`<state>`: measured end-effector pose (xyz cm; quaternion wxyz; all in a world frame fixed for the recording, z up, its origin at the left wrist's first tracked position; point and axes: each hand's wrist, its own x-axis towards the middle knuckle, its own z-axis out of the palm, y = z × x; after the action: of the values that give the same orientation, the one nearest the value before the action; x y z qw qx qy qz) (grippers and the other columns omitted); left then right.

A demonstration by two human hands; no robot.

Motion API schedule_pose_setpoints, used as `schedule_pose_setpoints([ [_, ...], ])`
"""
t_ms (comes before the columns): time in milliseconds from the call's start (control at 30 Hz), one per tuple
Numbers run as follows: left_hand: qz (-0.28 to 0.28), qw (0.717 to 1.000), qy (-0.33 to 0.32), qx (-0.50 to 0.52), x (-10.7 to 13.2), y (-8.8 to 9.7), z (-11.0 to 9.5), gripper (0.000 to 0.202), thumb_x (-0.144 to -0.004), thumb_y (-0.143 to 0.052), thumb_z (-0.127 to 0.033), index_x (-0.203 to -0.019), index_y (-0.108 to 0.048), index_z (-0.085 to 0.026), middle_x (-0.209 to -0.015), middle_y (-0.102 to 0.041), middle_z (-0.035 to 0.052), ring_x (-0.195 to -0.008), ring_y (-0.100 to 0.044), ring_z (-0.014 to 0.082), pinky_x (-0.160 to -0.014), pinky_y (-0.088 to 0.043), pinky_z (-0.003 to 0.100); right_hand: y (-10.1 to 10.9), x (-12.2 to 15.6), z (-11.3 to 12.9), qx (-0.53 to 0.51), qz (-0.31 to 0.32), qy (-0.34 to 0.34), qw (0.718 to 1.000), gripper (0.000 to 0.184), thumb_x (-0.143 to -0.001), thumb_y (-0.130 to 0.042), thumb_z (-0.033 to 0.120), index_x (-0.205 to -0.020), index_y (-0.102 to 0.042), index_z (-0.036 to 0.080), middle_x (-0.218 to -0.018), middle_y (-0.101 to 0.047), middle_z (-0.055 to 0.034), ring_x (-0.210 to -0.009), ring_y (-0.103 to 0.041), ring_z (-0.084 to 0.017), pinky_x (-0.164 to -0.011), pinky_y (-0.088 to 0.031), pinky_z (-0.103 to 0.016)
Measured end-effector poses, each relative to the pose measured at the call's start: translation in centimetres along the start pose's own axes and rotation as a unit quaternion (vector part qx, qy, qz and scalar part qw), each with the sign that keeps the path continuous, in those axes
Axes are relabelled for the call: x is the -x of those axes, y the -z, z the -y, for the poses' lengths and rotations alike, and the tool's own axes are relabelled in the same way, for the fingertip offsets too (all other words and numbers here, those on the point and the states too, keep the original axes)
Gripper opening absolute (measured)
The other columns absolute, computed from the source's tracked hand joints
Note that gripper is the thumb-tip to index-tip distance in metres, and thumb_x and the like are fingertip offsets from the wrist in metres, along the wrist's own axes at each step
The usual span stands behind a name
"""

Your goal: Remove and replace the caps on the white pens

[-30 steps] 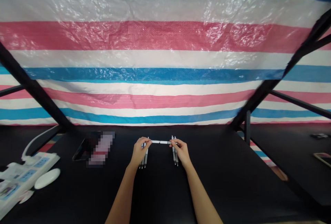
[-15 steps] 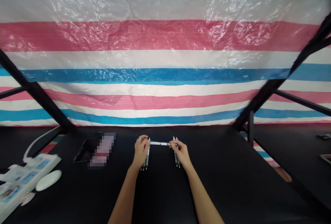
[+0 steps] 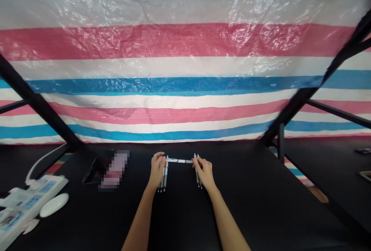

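A white pen (image 3: 179,161) lies crosswise between my hands, its grey part toward the right. The fingers of my left hand (image 3: 157,169) are closed at its left end. My right hand (image 3: 204,171) pinches the other end between thumb and fingers. Beside and partly under my left hand is a group of similar white-and-grey pens (image 3: 165,177), tips toward me. A second group of pens (image 3: 198,176) lies by my right hand, pointing the same way and partly covered by it. Whether the crosswise pen rests on these groups or is just above them, I cannot tell.
On the black table (image 3: 182,212), a dark phone (image 3: 94,171) lies left of my hands, partly blurred out. A white power strip (image 3: 34,198) with plugs and a white mouse (image 3: 54,205) sit further left. Black frame bars (image 3: 292,108) and a striped tarp (image 3: 185,115) stand behind.
More of the crosswise pen shows now, including its grey part near my right hand. My right fingertips have shifted slightly right along it. Both pen groups stay in place.
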<state>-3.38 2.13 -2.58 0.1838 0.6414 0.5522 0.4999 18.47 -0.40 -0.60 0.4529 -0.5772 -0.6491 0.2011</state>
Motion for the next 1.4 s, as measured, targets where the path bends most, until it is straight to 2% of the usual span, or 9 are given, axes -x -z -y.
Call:
schedule_pose_setpoints([
  [100, 0.002, 1.000, 0.006, 0.001, 0.0, 0.0, 0.0, 0.038, -0.086, -0.037, -0.039, -0.057, -0.054, -0.019, -0.105, -0.056, 0.0092, -0.103, -0.050, 0.0235, -0.092, -0.039, 0.040, 0.0, -0.2, -0.2, -0.039, 0.023, 0.003, 0.999, 0.036, -0.085, -0.044, 0.044, -0.068, -0.064, 0.020, -0.053, -0.058, -0.0002, -0.058, -0.056, -0.017, -0.073, -0.043, -0.031],
  [200, 0.005, 1.000, 0.012, -0.003, 0.0, 0.0, 0.0, 0.037, -0.085, -0.037, -0.037, -0.058, -0.055, -0.019, -0.103, -0.056, 0.0094, -0.101, -0.050, 0.0237, -0.091, -0.040, 0.041, -0.1, -0.3, -0.6, -0.128, 0.003, 0.001, 0.992, 0.024, -0.078, -0.055, 0.039, -0.089, -0.065, 0.020, -0.070, -0.064, -0.0022, -0.065, -0.059, -0.018, -0.069, -0.045, -0.030],
  [267, 0.006, 1.000, 0.014, -0.004, 0.0, 0.1, -0.1, 0.037, -0.085, -0.037, -0.036, -0.058, -0.056, -0.019, -0.101, -0.055, 0.0096, -0.100, -0.050, 0.0239, -0.091, -0.040, 0.042, -0.1, -0.3, -0.8, -0.180, -0.013, 0.000, 0.983, 0.035, -0.074, -0.060, 0.035, -0.106, -0.060, 0.021, -0.091, -0.066, -0.0052, -0.075, -0.060, -0.018, -0.074, -0.047, -0.031],
  [333, 0.007, 1.000, 0.014, -0.004, 0.0, 0.1, -0.1, 0.037, -0.085, -0.037, -0.036, -0.058, -0.056, -0.019, -0.099, -0.055, 0.0095, -0.099, -0.050, 0.0239, -0.090, -0.040, 0.042, -0.2, -0.3, -0.9, -0.197, -0.020, -0.007, 0.980, 0.041, -0.074, -0.060, 0.035, -0.113, -0.056, 0.021, -0.098, -0.065, -0.0065, -0.078, -0.061, -0.018, -0.077, -0.047, -0.032],
  [500, 0.011, 1.000, 0.009, -0.009, 0.0, 0.1, -0.2, 0.037, -0.085, -0.037, -0.037, -0.059, -0.057, -0.019, -0.098, -0.055, 0.0090, -0.098, -0.050, 0.0236, -0.088, -0.041, 0.040, -0.3, -0.2, -0.7, -0.150, 0.024, -0.027, 0.988, 0.031, -0.085, -0.046, 0.043, -0.087, -0.064, 0.018, -0.056, -0.061, -0.0006, -0.058, -0.058, -0.016, -0.065, -0.045, -0.027],
  [633, 0.020, 1.000, 0.001, -0.020, 0.0, 0.1, -0.2, 0.035, -0.084, -0.040, -0.036, -0.059, -0.058, -0.019, -0.094, -0.055, 0.0081, -0.096, -0.050, 0.0232, -0.087, -0.041, 0.040, -0.3, -0.2, -0.5, -0.132, 0.044, -0.016, 0.990, 0.037, -0.085, -0.046, 0.046, -0.064, -0.060, 0.019, -0.049, -0.056, 0.0007, -0.050, -0.055, -0.014, -0.056, -0.042, -0.025],
  [733, 0.023, 0.999, 0.008, -0.025, 0.0, 0.1, -0.4, 0.035, -0.084, -0.040, -0.036, -0.059, -0.058, -0.020, -0.091, -0.055, 0.0078, -0.094, -0.050, 0.0232, -0.086, -0.041, 0.040, -0.2, -0.2, -0.4, -0.142, 0.049, -0.010, 0.989, 0.031, -0.082, -0.051, 0.044, -0.067, -0.062, 0.019, -0.052, -0.059, 0.0002, -0.052, -0.056, -0.015, -0.057, -0.043, -0.026],
  [933, 0.022, 0.999, 0.012, -0.030, 0.0, 0.5, -0.9, 0.038, -0.086, -0.037, -0.036, -0.056, -0.055, -0.020, -0.086, -0.055, 0.0067, -0.089, -0.051, 0.0216, -0.083, -0.042, 0.039, -0.1, -0.4, -0.5, -0.124, 0.017, 0.014, 0.992, 0.020, -0.076, -0.060, 0.035, -0.085, -0.070, 0.020, -0.081, -0.069, -0.0058, -0.072, -0.062, -0.020, -0.070, -0.047, -0.032],
  [1400, -0.012, 0.998, 0.052, 0.026, -0.1, 0.8, -0.4, 0.047, -0.085, -0.038, -0.044, -0.045, -0.044, -0.019, -0.090, -0.058, 0.0076, -0.093, -0.053, 0.0218, -0.084, -0.041, 0.035, -0.1, -0.6, -1.3, -0.134, 0.005, 0.048, 0.990, 0.011, -0.072, -0.064, 0.030, -0.077, -0.070, 0.022, -0.083, -0.068, -0.0066, -0.084, -0.061, -0.023, -0.082, -0.045, -0.040],
])
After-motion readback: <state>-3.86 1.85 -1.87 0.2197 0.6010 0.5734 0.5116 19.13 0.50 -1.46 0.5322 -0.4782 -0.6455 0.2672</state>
